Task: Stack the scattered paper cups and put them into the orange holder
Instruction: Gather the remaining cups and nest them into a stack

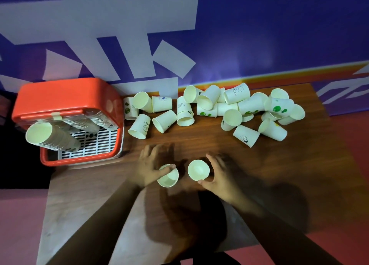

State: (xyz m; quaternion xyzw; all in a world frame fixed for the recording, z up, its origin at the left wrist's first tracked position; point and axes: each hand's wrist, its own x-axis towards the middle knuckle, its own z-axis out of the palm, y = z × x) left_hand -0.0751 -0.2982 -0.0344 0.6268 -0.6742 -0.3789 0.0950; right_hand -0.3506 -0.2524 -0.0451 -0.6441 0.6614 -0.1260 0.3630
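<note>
Now, your wooden worktop (199, 141) carries everything. The orange holder (65, 97) sits at its far left corner, with cup stacks (54, 137) lying inside it. Along the far edge loose cups (229, 107) lie scattered, most tipped over. Near you, your left hand (151, 165) grips a cup (168, 178), thumb over its rim. Your right hand (221, 177) curls its fingers round a second cup (198, 170), just beside the first.

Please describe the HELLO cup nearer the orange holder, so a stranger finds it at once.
Start at the orange holder on the left of the wooden table. Just right of it, the HELLO cup lies on its side, mouth toward the person. Its neighbours show no such word; the other HELLO cup lies far back, right.
</note>
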